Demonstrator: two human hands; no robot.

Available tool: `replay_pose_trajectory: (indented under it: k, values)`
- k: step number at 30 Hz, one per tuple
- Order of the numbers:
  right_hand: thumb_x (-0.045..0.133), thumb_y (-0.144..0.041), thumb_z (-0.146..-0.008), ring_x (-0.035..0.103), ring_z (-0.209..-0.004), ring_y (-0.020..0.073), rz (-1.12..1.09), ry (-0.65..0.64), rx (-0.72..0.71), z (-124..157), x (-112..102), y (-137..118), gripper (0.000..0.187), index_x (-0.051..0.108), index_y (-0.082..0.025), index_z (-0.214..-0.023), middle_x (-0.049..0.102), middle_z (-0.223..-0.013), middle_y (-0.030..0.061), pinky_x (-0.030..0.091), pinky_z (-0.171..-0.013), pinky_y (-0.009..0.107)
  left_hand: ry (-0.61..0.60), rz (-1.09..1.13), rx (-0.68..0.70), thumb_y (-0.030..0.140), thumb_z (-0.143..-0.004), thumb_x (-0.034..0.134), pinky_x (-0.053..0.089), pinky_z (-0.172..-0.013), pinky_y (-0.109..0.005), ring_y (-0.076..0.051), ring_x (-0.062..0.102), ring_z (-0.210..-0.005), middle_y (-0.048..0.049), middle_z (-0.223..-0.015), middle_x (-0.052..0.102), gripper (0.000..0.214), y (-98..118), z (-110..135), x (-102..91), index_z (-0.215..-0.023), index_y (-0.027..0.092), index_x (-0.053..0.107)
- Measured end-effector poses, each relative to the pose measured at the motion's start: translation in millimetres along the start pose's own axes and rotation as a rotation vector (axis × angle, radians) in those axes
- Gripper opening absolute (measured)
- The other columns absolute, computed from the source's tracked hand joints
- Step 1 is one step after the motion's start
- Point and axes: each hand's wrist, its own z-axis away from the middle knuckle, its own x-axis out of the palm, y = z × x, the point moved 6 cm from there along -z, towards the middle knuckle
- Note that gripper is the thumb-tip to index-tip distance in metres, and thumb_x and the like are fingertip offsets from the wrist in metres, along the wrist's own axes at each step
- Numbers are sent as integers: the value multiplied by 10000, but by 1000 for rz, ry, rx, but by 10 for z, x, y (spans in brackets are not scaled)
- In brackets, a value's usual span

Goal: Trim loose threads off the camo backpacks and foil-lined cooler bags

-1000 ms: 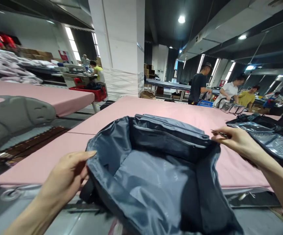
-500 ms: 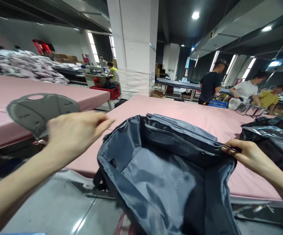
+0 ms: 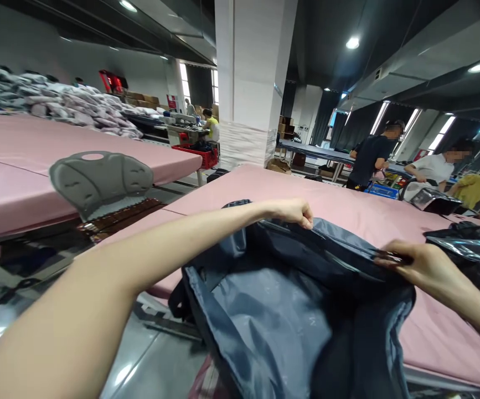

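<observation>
Left hand: the left hand (image 3: 293,212) reaches across with the arm stretched over the opening. Its fingers are curled shut on the far rim of the fabric bag (image 3: 273,310).
Right hand: the right hand (image 3: 414,260) is closed on the rim at the right side, pinching a small dark piece at the fingertips. It may be a zip pull, but it is too small to tell.
Hands together: they are well apart, each clamped on a different stretch of the same rim.
Fabric bag: grey-blue and soft, its mouth gapes toward the camera with the lining showing. It hangs over the near edge of the pink table (image 3: 339,202), with the far rim lying on the tabletop.
Step in hand: judging by the two grips, the rim is being held taut between the hands.
What the next move calls for: both grips staying firm and the rim kept level, since the slack cloth would fold in on itself.
Around: a grey chair back (image 3: 98,180) stands to the left. Plastic-wrapped bags (image 3: 468,249) lie just beyond the right hand. Co-workers (image 3: 368,160) stand at a far table.
</observation>
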Motion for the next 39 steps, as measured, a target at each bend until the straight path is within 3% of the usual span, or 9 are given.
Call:
replay_pose_trajectory:
  k: [4,9,11,16,19,22,28,33,39]
  values:
    - [550,-408,-745,601,-732,195,-7,-113,-191,-465,262,-540,261,676,-191,-816,661,-845,52,439,-668,289,-109,266,-21,234,-687,588,299,-553,-196,-70,398,-535,47,-525,480,151,-64,-27,29,-597,113,578]
    - [498,-457,-756,540,-582,155,-199,-430,-46,-696,563,-542,324,604,-159,-684,594,-622,5,385,-522,254,-96,273,-24,212,-661,600,337,-603,-178,-76,458,-606,41,-608,566,114,-129,5,14,-707,120,651]
    - [515,-473,-761,563,-632,165,-178,-377,-87,-686,527,-490,331,621,-160,-737,623,-677,9,397,-556,258,-69,256,-21,216,-661,600,349,-619,-175,-82,480,-636,35,-647,595,149,-155,6,-8,-756,125,669]
    - [546,-420,-817,599,-827,202,242,55,-277,-560,295,-570,324,593,-216,-1064,665,-971,45,395,-689,298,-68,323,-16,245,-646,618,362,-626,-180,-89,494,-643,25,-668,614,175,-187,-14,2,-760,127,677]
    - [497,-348,-869,584,-789,195,536,230,-447,-474,269,-762,222,614,-196,-982,668,-864,52,351,-693,308,-54,351,-20,237,-641,618,367,-639,-180,-89,496,-649,25,-664,613,162,-191,-22,8,-745,124,671]
    - [505,-321,-869,554,-711,177,702,317,-571,-417,276,-913,181,627,-190,-902,654,-777,38,310,-669,310,-61,354,-26,234,-645,609,367,-631,-179,-90,494,-644,27,-639,602,158,-193,-29,24,-741,122,666]
    - [483,-265,-877,507,-641,162,782,319,-654,-348,230,-1006,176,643,-196,-851,623,-683,21,265,-635,315,-27,298,-19,225,-672,594,339,-576,-172,-71,451,-586,38,-594,561,138,-148,1,11,-724,113,655]
    - [500,-311,-872,554,-708,160,531,169,-588,-419,237,-860,169,635,-217,-912,656,-779,22,312,-649,289,-20,286,-13,212,-688,591,313,-539,-173,-61,416,-544,45,-567,527,119,-98,51,14,-706,108,647]
    - [507,-296,-861,569,-733,177,483,168,-542,-543,283,-869,172,636,-207,-932,669,-810,40,342,-655,289,16,186,49,204,-724,569,370,-620,-176,-91,506,-644,17,-678,612,141,-21,115,6,-774,110,660]
